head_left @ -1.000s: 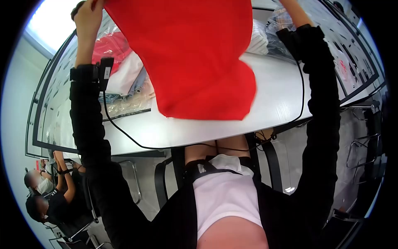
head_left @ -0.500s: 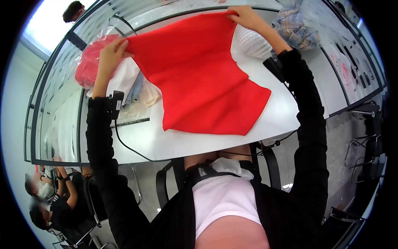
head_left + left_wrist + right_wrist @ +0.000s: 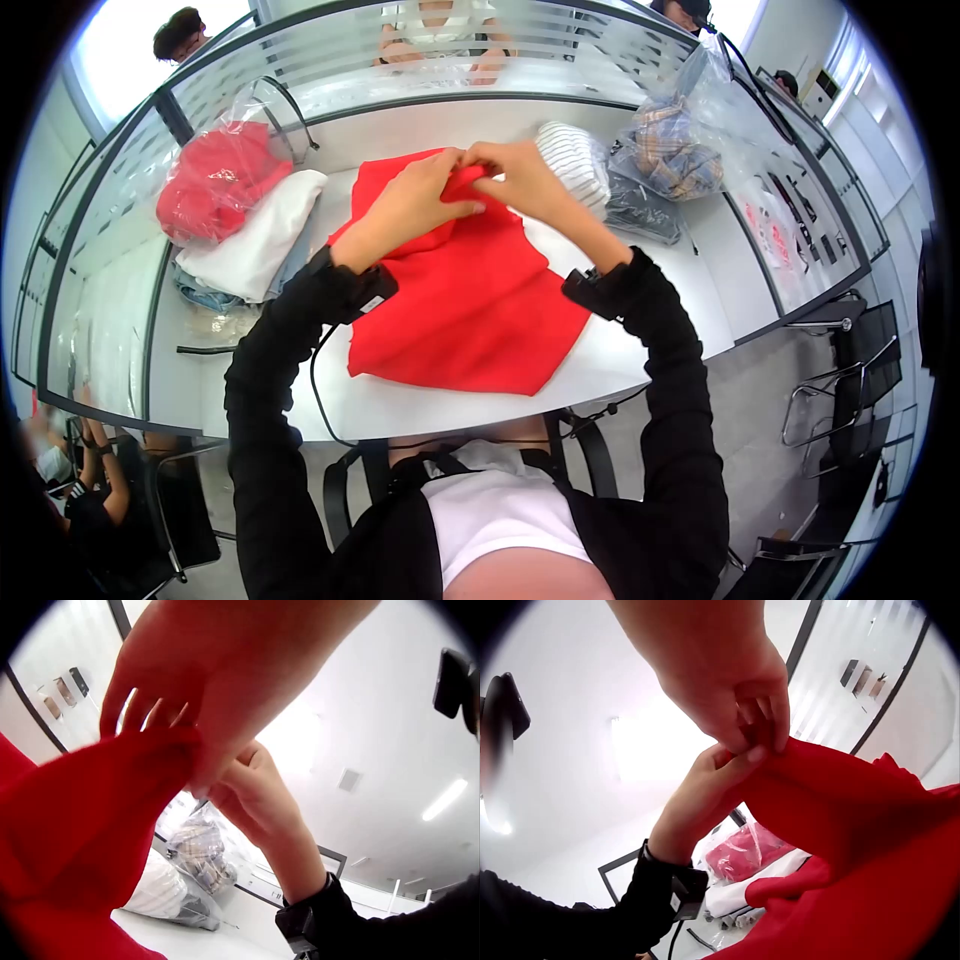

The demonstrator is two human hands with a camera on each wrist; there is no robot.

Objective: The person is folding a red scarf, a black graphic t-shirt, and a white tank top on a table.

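A red garment (image 3: 460, 320) of smooth cloth with curved cut edges lies over the middle of the white table, its upper edge lifted. At that edge my left hand (image 3: 415, 205) pinches the cloth between thumb and fingers. Right beside it, my right hand (image 3: 525, 182) pinches the same gathered edge. In the right wrist view the fingertips of both hands meet at the fold, and the garment (image 3: 840, 825) hangs down from there. The left wrist view shows the cloth (image 3: 90, 817) draping from under the left hand's fingers.
To the left lie a bagged pink-red garment (image 3: 225, 180), a folded white cloth (image 3: 255, 240) and some denim. A striped white garment (image 3: 573, 165), a dark bagged one (image 3: 645, 205) and a bagged plaid shirt (image 3: 675, 150) sit at the right. A dark-framed clear partition (image 3: 330, 90) borders the table.
Both hands, earlier wide apart and holding the red garment spread out, have come together at its upper edge. The cloth has come down over the table, and the head view has shifted.
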